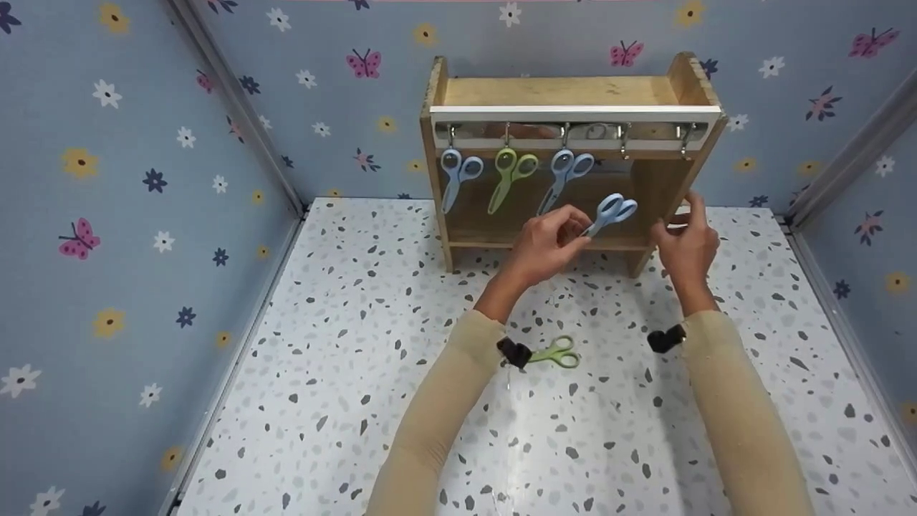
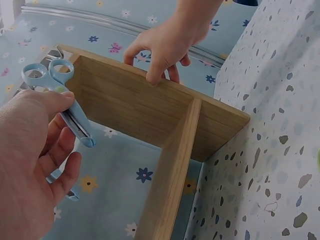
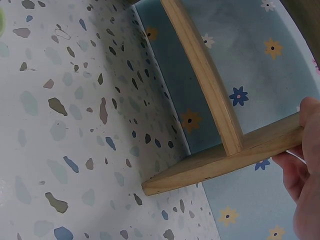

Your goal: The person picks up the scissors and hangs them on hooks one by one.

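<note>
Pinched by the blades between thumb and fingers of my left hand (image 1: 541,247) is a pair of light-blue scissors (image 1: 615,209), its ring handles pointing up and to the right. They are in front of a wooden rack (image 1: 559,89), below and left of two bare hooks (image 1: 623,140). My right hand (image 1: 689,247) grips the edge of the rack's right side panel (image 2: 125,80), thumb on one face and fingers on the other. Blue scissors (image 1: 450,183), green scissors (image 1: 505,179) and more blue scissors (image 1: 562,175) hang by a handle ring from the hooks further left.
Green scissors (image 1: 562,352) lie on the speckled tabletop (image 1: 344,344), partly covered by the camera on my left wrist. A wooden crossbar (image 3: 207,80) spans the rack low down. Flower-patterned walls (image 1: 143,179) enclose the table at left, back and right.
</note>
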Demonstrator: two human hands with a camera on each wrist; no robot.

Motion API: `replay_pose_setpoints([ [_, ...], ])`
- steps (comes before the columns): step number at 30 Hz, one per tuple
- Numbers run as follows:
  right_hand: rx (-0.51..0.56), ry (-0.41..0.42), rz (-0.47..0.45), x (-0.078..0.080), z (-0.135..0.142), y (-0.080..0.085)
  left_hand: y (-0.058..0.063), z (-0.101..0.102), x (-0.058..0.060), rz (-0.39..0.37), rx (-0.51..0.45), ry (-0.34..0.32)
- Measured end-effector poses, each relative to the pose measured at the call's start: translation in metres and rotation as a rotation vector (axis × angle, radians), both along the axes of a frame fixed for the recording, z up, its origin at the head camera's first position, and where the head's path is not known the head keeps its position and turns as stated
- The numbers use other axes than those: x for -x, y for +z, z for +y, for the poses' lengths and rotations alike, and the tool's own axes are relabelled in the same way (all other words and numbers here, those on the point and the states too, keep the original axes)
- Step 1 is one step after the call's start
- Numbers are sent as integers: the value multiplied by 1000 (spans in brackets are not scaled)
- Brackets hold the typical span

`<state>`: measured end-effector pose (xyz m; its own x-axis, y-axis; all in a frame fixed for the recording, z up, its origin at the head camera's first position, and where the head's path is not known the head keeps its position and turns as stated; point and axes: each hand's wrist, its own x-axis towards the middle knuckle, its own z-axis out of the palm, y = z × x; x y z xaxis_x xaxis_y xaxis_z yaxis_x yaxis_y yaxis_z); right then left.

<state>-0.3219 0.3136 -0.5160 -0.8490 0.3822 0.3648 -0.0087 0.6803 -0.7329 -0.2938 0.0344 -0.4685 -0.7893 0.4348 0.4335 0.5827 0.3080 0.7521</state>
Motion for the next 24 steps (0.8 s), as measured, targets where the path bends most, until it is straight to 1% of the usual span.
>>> replay_pose_setpoints([
  [3, 0, 2, 4, 1, 0, 0, 2, 1, 2, -15, -16, 12],
  [8, -2, -2, -9, 1, 1, 1, 8, 4, 4, -19, -12, 34],
  [12, 2, -10, -33, 0, 0, 1, 10, 6, 6, -13, -14, 32],
  [19, -5, -3, -9, 0, 1, -1, 16, 11, 9, -3, -33, 39],
  [24, 15, 1, -37, 0, 1, 2, 20, 15, 10, 5, -36, 38],
])
